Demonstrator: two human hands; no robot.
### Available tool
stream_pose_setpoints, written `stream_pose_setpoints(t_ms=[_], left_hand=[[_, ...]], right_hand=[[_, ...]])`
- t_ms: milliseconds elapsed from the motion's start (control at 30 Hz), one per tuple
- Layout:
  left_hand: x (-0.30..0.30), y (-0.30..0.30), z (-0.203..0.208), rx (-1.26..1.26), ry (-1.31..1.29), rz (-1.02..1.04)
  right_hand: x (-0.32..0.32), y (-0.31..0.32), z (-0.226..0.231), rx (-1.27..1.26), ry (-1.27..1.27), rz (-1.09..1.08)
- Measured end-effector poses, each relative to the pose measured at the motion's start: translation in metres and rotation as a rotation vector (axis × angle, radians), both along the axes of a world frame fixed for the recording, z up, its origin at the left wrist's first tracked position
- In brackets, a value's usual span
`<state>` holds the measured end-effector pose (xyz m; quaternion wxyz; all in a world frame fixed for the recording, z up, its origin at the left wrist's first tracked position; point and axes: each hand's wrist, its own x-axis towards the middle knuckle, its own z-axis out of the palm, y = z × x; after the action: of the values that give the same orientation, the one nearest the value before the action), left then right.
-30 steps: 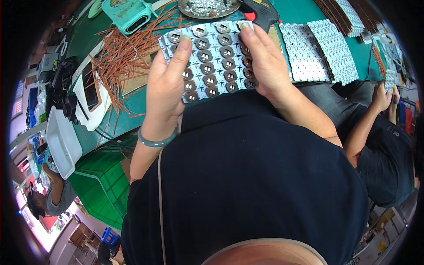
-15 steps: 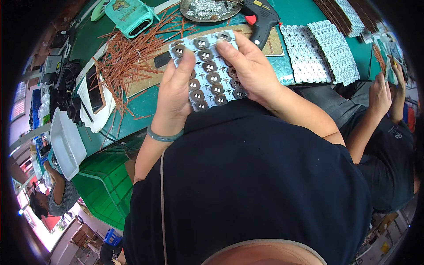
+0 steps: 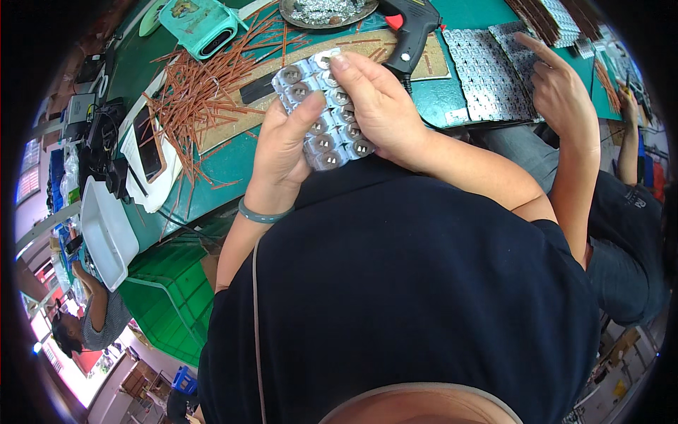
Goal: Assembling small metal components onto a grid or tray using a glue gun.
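Observation:
Between both hands I hold a light silvery sheet [image 3: 340, 131] set with several round dark discs that have small pale cut-outs. My left hand [image 3: 281, 152] wraps its left edge, thumb lying across the discs. My right hand [image 3: 381, 106] grips the far right side, its thumb pressed near the top edge. The sheet hangs tilted in front of my chest, over the table's near edge. The fingers behind it are hidden.
A pile of thin reddish-brown strips [image 3: 201, 99] lies left, next to a phone [image 3: 148, 141] and a turquoise device [image 3: 205, 32]. Ahead are a glue gun [image 3: 415, 32] and a metal dish [image 3: 328, 15]. At right, a co-worker's hand [image 3: 561, 95] reaches over silvery panels [image 3: 487, 78].
The sheet has turned in my hands and shows narrower, with my hands closer together. The co-worker's hand has moved left, over the silvery panels.

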<state>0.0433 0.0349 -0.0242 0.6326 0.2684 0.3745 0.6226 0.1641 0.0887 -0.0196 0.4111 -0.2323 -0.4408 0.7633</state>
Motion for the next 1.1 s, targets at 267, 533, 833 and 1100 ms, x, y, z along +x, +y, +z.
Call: stream_pose_setpoints(t_ms=[267, 533, 833, 1100], left_hand=[[-0.037, -0.004, 0.007, -0.034, 0.124, 0.143], [-0.03, -0.008, 0.01, 0.14, 0.773, -0.228], [-0.017, -0.007, 0.01, 0.36, 1.653, -0.311], [-0.045, -0.03, 0.008, 0.307, 1.748, -0.059]], right_hand=[[0.011, 0.016, -0.004, 0.097, 0.019, 0.217], [0.025, 0.011, -0.018, 0.627, -0.378, 0.244], [0.043, 0.012, -0.026, 1.207, -0.679, 0.064], [0.045, 0.02, -0.019, 1.173, -0.829, 0.126]])
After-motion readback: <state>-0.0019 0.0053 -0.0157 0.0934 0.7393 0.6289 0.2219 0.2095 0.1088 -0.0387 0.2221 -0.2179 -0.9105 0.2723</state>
